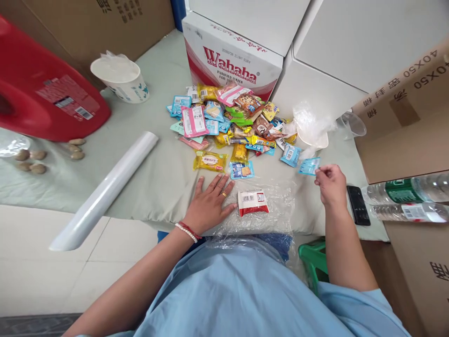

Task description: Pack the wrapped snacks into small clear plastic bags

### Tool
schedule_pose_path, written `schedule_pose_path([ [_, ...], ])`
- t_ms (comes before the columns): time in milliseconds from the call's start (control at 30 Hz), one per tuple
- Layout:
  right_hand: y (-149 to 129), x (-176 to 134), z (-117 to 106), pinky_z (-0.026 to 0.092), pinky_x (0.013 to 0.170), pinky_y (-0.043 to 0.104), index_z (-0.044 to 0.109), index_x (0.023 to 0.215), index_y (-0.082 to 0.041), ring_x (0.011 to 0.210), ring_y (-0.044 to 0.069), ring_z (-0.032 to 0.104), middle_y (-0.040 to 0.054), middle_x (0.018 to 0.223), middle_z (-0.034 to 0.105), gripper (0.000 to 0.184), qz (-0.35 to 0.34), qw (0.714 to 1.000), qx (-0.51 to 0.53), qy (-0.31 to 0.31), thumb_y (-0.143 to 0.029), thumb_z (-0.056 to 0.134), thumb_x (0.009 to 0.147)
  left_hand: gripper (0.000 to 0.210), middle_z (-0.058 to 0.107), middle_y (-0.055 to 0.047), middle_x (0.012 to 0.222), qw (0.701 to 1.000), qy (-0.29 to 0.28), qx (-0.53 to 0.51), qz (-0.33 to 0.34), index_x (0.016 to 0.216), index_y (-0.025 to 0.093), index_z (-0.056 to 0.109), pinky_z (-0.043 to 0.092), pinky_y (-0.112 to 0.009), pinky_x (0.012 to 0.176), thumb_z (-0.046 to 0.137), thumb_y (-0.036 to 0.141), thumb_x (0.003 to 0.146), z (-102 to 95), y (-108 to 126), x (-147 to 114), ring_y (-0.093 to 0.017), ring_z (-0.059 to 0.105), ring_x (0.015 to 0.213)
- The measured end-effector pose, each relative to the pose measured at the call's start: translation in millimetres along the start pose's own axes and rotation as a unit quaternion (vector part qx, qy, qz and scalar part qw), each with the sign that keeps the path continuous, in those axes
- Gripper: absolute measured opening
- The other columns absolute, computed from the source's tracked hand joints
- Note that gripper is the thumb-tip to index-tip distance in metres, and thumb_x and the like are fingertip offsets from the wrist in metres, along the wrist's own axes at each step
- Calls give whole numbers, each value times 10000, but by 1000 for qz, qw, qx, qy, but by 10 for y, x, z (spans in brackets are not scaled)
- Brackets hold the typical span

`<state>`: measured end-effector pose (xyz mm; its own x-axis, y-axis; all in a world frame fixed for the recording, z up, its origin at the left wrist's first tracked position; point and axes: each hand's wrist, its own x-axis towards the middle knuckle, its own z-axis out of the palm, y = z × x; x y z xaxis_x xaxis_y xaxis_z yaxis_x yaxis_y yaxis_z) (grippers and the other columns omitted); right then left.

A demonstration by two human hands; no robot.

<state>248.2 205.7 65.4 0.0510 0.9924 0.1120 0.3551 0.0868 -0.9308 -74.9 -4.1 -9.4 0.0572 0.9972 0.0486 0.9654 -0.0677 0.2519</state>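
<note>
My left hand (212, 203) lies flat with its fingers spread, on the table and the left edge of a clear plastic sheet (278, 206). On that sheet rests a red and white snack packet (253, 202), just right of my left thumb. At the right, my right hand (330, 181) pinches the corner of a light blue snack packet (308, 165). Another blue packet (290, 155) lies beside it. Beyond my left fingertips are a yellow snack packet (210, 161) and a blue and white packet (242, 170), at the front of a heap of mixed snack packets (242, 112).
A roll of plastic film (105, 189) juts over the table's front edge. A red jug (45, 89), walnuts (38, 168) and a paper cup (121, 78) stand left. A Wahaha carton (231, 54) backs the heap. Rightward are a phone (358, 205) and plastic bottles (407, 189).
</note>
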Motion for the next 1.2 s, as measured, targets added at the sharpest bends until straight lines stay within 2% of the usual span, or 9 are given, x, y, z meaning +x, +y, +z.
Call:
schedule_pose_path([
  [167,-417,-798,195,377,512,226,548,842,-240,518,73,376,-78,683,448,330,163,950,218,-150,-311,840,705,675,244,-109,1743,1000,-1,2,5,1635,235,354,28,-687,1288,385,575,1053,-6,0,-5,-317,242,1616],
  [367,-269,-1271,726,360,505,233,500,793,-242,527,91,375,-75,670,423,380,221,913,207,-273,-427,827,733,670,284,-137,1727,1000,13,-1,16,1626,226,377,84,-722,1270,400,566,1049,-13,-9,-11,-347,287,1597],
  [500,-16,-1234,718,414,551,268,512,802,-247,583,141,477,-38,703,526,311,136,948,5,-286,-472,727,809,657,289,-135,1726,1000,14,-3,18,1621,230,388,68,-709,1277,410,554,1050,-19,-15,-10,-340,282,1600],
  [600,-78,-1169,596,519,689,349,589,948,-238,737,199,598,50,956,640,208,2,949,-193,-250,-427,658,894,654,288,-135,1727,1000,15,-9,16,1615,232,399,56,-704,1279,411,559,1049,-19,-17,-11,-340,272,1603],
  [700,-320,-1120,589,558,892,406,594,1298,-244,1128,276,643,133,1347,589,404,-157,894,-278,-315,-386,686,932,658,282,-135,1729,1000,18,-12,18,1616,228,395,56,-702,1279,408,563,1050,-12,-19,-19,-340,268,1605],
  [800,-535,-1093,749,540,1002,420,486,1505,-304,1359,315,553,124,1579,470,722,-254,781,-337,-460,-293,807,858,646,278,-125,1730,1000,21,-6,20,1616,234,395,54,-689,1283,399,558,1057,-8,-19,-26,-328,266,1607],
  [867,-605,-1088,887,548,973,417,487,1517,-309,1334,336,580,130,1587,483,786,-270,716,-403,-501,-229,836,817,644,278,-123,1729,1000,21,-1,20,1616,228,394,56,-687,1283,397,552,1060,-11,-18,-26,-325,275,1603],
  [967,-628,-1103,1005,562,851,376,499,1513,-267,1166,325,681,151,1461,596,684,-261,675,-480,-495,-189,741,877,659,275,-125,1729,1000,20,-1,19,1619,215,386,63,-693,1280,397,561,1058,-15,-15,-21,-326,276,1602],
  [1200,-618,-1256,785,546,791,363,399,1585,-252,1050,300,721,174,1510,550,744,-192,708,-513,-445,-249,685,897,649,296,-131,1721,1000,22,-13,14,1628,249,372,30,-720,1272,411,544,1051,-6,-7,-16,-338,296,1595],
])
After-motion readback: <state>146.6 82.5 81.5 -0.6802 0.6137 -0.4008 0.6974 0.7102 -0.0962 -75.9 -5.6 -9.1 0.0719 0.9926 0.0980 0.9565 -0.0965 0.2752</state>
